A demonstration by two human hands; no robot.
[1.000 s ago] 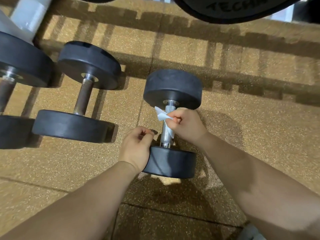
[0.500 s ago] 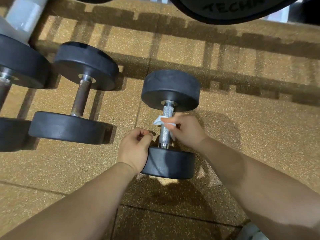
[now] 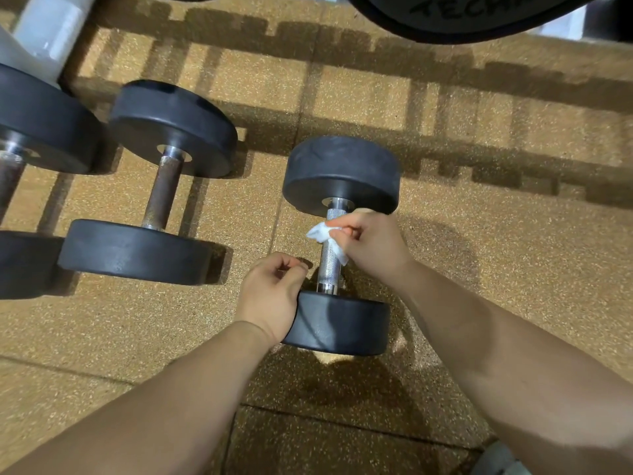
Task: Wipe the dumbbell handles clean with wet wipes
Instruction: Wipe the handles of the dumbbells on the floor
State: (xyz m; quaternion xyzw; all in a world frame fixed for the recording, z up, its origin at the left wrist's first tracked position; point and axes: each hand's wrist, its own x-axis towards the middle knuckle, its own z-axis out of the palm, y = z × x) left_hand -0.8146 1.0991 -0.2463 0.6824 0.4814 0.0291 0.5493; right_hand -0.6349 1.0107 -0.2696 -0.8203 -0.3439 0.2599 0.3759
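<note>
Your right hand (image 3: pixel 371 246) has slid the wipe (image 3: pixel 322 233) slightly up the handle (image 3: pixel 329 265) toward the far plate, pinching it against the bar. Your left hand (image 3: pixel 270 296), fingers curled on nothing, rests against the near plate (image 3: pixel 339 323). The dumbbell (image 3: pixel 342 173) lies on the floor (image 3: pixel 479 269), right of another dumbbell (image 3: pixel 154 207).

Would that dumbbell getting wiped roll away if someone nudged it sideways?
Probably a little: the dumbbell lies on round ends on flat floor. Those thick ends look heavy, so it should resist a light nudge. The left hand against the near end likely steadies it.
</note>
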